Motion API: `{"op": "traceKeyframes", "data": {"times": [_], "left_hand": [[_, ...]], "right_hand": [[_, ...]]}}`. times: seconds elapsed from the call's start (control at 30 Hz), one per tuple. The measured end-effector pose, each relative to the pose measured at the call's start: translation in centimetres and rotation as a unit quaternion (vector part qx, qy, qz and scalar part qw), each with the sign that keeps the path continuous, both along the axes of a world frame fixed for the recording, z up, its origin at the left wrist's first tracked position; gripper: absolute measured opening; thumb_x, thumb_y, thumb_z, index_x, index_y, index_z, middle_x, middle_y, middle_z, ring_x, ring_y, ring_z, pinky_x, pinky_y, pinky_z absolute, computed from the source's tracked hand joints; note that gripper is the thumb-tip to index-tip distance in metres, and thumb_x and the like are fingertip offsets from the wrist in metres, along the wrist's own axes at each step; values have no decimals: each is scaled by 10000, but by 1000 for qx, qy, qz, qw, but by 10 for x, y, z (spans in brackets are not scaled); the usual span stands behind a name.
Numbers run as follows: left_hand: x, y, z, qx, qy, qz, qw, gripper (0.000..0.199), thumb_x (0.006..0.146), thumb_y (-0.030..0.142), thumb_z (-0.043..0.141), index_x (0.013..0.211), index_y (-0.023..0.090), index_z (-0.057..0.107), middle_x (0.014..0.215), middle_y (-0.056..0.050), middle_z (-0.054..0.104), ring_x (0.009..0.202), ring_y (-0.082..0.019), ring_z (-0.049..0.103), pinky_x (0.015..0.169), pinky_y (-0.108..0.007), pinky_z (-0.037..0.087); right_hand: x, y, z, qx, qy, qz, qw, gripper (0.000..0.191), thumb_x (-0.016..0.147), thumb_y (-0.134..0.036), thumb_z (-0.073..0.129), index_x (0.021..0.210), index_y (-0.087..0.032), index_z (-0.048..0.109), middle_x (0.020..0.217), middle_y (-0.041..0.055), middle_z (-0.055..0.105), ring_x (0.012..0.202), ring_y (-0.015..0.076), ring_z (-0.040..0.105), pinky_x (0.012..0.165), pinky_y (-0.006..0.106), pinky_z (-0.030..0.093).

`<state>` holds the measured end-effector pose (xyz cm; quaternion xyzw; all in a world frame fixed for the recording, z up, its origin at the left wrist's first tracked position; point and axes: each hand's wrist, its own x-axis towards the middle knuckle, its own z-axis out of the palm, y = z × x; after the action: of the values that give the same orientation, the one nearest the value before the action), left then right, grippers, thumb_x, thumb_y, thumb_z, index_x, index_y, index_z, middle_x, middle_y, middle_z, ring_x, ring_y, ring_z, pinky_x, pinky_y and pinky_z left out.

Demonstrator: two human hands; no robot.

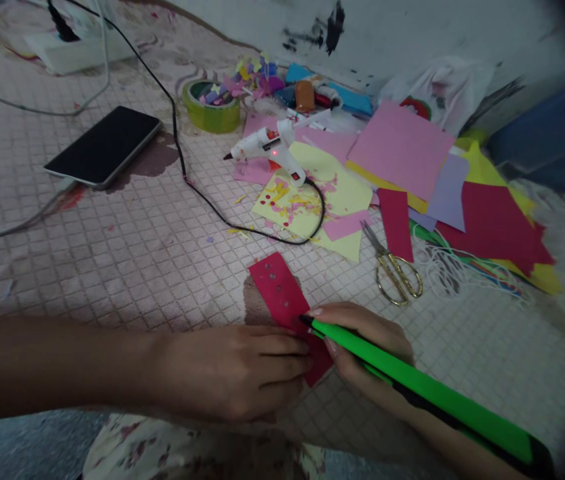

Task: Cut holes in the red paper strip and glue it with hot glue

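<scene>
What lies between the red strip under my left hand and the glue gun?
In the head view, the black cord, then pale yellow paper with scraps.

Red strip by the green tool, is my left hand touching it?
Touching: the head view shows your left hand lying with its fingers across the red strip.

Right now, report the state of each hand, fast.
Left hand: fingers laid over the red paper strip; thumb hidden, so whether it grips cannot be told.
Right hand: closed, holding the green tool.
</scene>
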<state>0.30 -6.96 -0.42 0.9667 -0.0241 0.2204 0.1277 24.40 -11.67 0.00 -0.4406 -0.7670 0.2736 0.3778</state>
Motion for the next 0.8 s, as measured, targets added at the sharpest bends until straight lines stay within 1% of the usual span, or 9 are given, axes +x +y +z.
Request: {"op": "traceKeyframes", "data": {"times": [0.13,0.4,0.53,0.63,0.73,0.8], "left_hand": [[0,0,0,4,3,3,1000,315,1038,161,453,1184,54,711,1304,-124,695,1289,-250,595,1203,-353,419],[1,0,2,15,-3,8,1000,346,1051,154,409,1153,67,727,1286,-118,706,1262,-237,616,1184,-350,448],[1,0,2,7,2,5,1000,346,1045,137,407,1159,54,724,1295,-138,698,1263,-240,617,1185,-361,448],[1,1,4,16,6,2,1000,356,1051,144,397,1155,72,730,1297,-120,700,1259,-237,619,1190,-362,440],[0,2,5,23,3,2,1000,357,1053,141,396,1163,72,729,1281,-99,712,1256,-239,618,1187,-357,438],[0,1,4,24,3,3,1000,342,1046,129,413,1179,60,720,1272,-102,716,1259,-245,615,1186,-361,438]], "right_hand": [[-1,0,-1,-4,3,-3,1000,353,854,-52,598,1147,-235,672,1034,27,762,936,145,726,818,254,610],[-1,2,-1,4,6,6,1000,327,875,-67,608,1154,-225,671,1044,39,758,965,157,725,839,263,611],[-4,3,3,3,-1,11,1000,310,876,-74,604,1141,-222,670,1025,47,751,931,168,732,799,267,623],[-6,5,6,0,-3,19,1000,324,878,-69,595,1148,-232,667,1003,47,747,890,174,737,754,274,633],[-6,5,6,-2,6,30,1000,356,876,-63,592,1175,-243,659,1018,49,744,900,177,736,760,282,634],[-5,3,5,-8,14,17,1000,358,872,-63,594,1168,-253,665,1023,40,749,918,172,733,780,277,628]]}}
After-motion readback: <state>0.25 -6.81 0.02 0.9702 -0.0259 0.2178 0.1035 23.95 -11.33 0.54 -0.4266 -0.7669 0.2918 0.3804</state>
